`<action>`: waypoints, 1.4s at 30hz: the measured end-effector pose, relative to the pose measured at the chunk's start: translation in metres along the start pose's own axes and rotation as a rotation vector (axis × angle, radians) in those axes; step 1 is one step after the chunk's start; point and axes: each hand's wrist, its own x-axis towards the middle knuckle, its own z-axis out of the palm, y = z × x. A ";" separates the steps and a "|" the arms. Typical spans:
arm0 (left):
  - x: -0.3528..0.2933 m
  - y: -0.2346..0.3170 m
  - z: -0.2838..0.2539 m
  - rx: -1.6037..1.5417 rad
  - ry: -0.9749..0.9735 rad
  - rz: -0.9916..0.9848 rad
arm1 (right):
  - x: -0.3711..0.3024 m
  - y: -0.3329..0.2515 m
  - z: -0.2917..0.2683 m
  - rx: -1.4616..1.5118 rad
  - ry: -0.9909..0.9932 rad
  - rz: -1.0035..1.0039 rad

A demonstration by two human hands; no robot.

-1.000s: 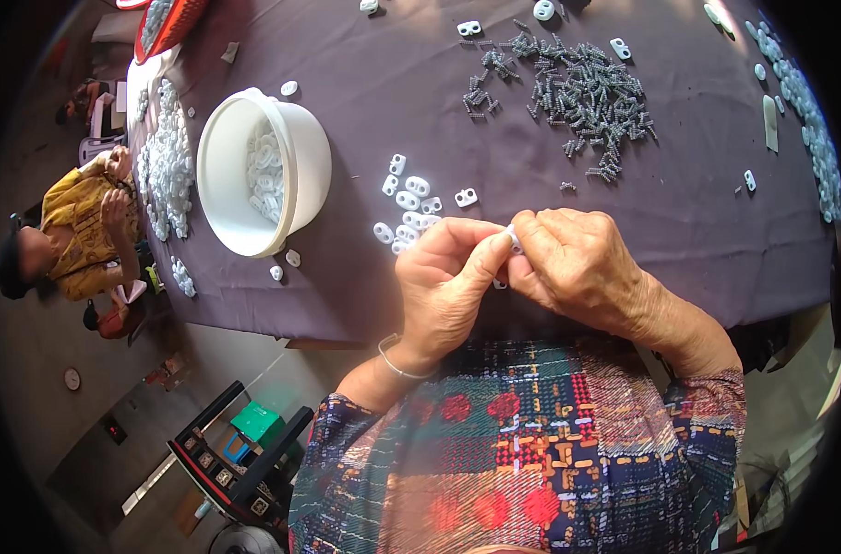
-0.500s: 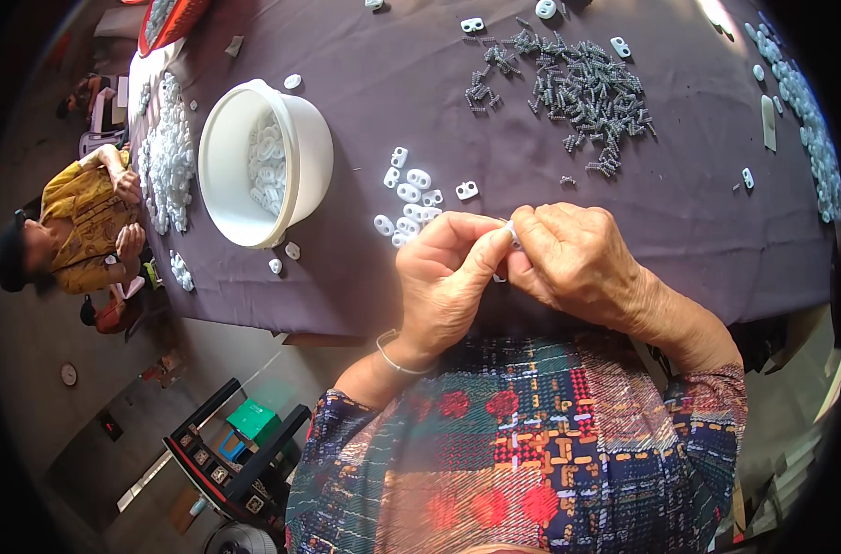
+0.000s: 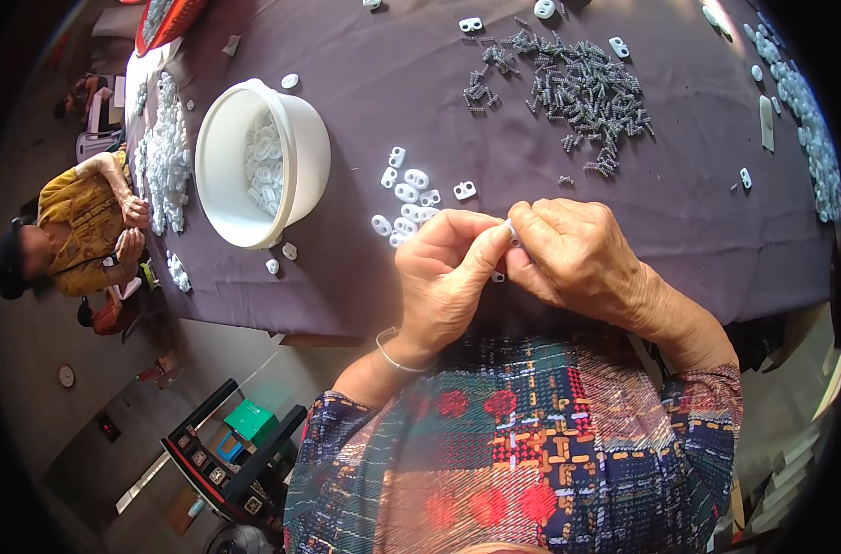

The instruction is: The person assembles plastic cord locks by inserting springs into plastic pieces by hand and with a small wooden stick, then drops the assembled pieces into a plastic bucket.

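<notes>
My left hand [image 3: 450,268] and my right hand [image 3: 577,247] meet at the near side of the table, fingers pinched together. Between their fingertips sits a small white plastic cord lock [image 3: 514,236], mostly covered by the fingers. Part of another white piece [image 3: 498,276] shows just below my hands. Left of my fingers lies a loose group of white two-holed cord locks [image 3: 406,193], with a single cord lock [image 3: 465,190] a little apart. Beyond my hands a pile of small dark metal springs [image 3: 591,88] is spread on the cloth.
A white tub [image 3: 312,152] partly filled with white pieces stands at left. Behind it are a heap of white pieces [image 3: 165,152] and a red basket [image 3: 169,26]. More pieces [image 3: 808,120] line the right edge. A co-worker in yellow [image 3: 84,212] sits across the left side.
My hands hold nearly the same pose around the cord lock. The co-worker's hands at left have shifted slightly, and the whole view has moved a touch.
</notes>
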 end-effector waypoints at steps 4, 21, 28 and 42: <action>-0.001 -0.001 -0.001 -0.016 0.008 0.023 | -0.001 -0.005 0.002 0.013 -0.022 0.006; 0.032 0.064 -0.108 1.330 0.758 0.828 | 0.011 0.007 0.002 -0.189 0.164 -0.126; 0.039 0.023 -0.037 1.340 0.077 0.795 | 0.013 0.011 0.005 -0.152 0.288 -0.134; 0.027 0.022 -0.018 -0.010 -0.133 -0.108 | 0.012 0.001 -0.010 0.427 0.201 0.195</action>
